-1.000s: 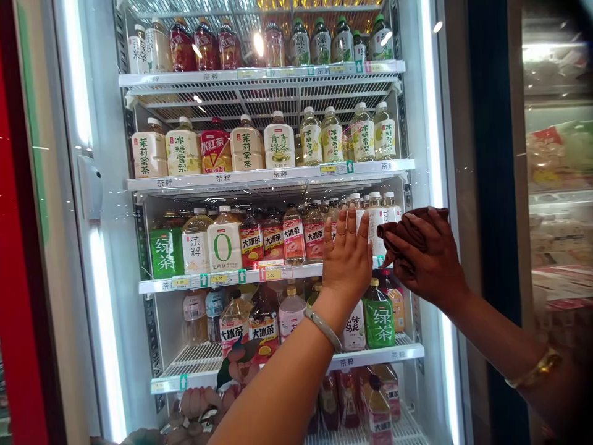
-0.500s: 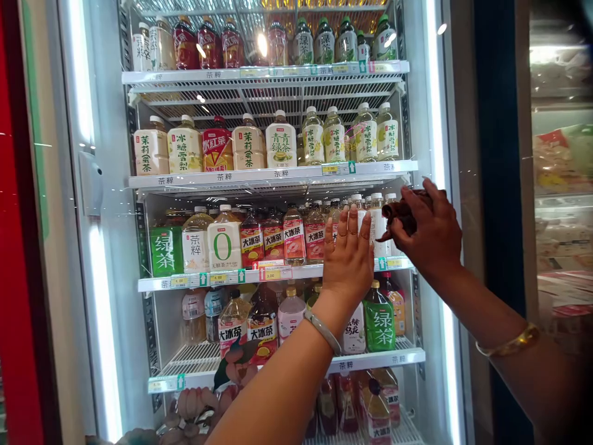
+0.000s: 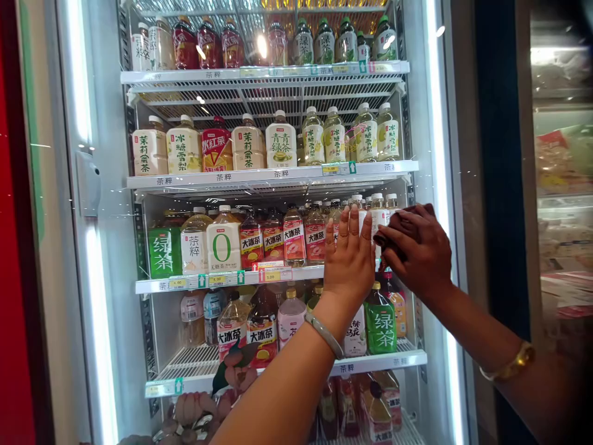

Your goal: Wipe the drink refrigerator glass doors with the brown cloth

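You stand before a lit drinks cooler whose wire shelves hold rows of bottles. On the top visible row, dark red bottles stand left of green-capped bottles with pale labels. The row below has large pale-labelled bottles, a red bottle among them, and four slimmer white-capped bottles at the right. On the third, a bottle marked with a big green 0 stands beside black-capped bottles with red labels and fruit printed on them. Lower down, a green-labelled bottle with a yellow cap stands near the right end. Your left hand is laid out flat, fingers extended and slightly parted, with nothing in its grasp. Your right hand is curled around a brown cloth, just beside the left fingertips and in front of the third row's right end. The cloth is dark, soft and bunched into folds, bulging above your thumb; whether it touches the glass, you cannot tell.
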`<state>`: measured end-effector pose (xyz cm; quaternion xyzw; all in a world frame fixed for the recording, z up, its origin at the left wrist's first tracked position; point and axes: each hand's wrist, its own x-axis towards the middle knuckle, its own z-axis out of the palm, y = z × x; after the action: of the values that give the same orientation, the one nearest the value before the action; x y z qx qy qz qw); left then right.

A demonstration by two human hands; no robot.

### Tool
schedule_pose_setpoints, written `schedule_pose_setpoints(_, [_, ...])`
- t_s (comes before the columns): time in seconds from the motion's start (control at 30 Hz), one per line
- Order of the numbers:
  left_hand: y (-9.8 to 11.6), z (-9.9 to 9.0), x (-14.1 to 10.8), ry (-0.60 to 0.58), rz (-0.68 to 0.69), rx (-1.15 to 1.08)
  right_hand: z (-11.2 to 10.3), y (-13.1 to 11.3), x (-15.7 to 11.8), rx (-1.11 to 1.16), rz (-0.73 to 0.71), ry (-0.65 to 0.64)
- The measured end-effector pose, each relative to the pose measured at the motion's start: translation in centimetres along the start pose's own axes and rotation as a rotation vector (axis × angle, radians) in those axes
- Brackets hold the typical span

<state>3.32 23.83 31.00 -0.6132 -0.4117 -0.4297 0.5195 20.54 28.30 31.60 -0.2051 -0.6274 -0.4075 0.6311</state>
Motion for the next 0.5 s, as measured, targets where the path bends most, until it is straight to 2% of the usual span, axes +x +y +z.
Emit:
schedule_pose_setpoints(0.07, [0.0,-0.1,0.0,0.008,0.005,0.007,0.6,1.2,1.9,0.001,-0.061,-0.009])
schedule_pose_setpoints(0.1, [-0.1,-0.1,0.0,0.008,0.007,0.006,0.9,1.9,2.8,-0.012,-0.048,-0.002])
schedule_pose_setpoints(0.2, [-0.1,-0.1,0.0,-0.001,0.004,-0.001,0.9,4.1,3.6,-0.056,0.079,0.061])
schedule_pose_setpoints(0.27, [-0.1,-0.1,0.0,-0.002,0.003,0.003,0.4,4.7,2.3,-0.071,0.143,0.100])
schedule_pose_setpoints(0.33, [-0.1,0.0,-0.1,-0.003,0.003,0.002,-0.3,4.1,-0.2,-0.088,0.169,0.091])
schedule_pose_setpoints(0.43, [0.1,0.1,0.0,-0.006,-0.009,-0.021,-1.3,1.7,-3.7,-0.124,0.172,0.027])
schedule_pose_setpoints(0.5, [0.1,0.0,0.0,-0.008,-0.016,-0.032,-1.3,0.0,-4.5,-0.099,0.099,0.006])
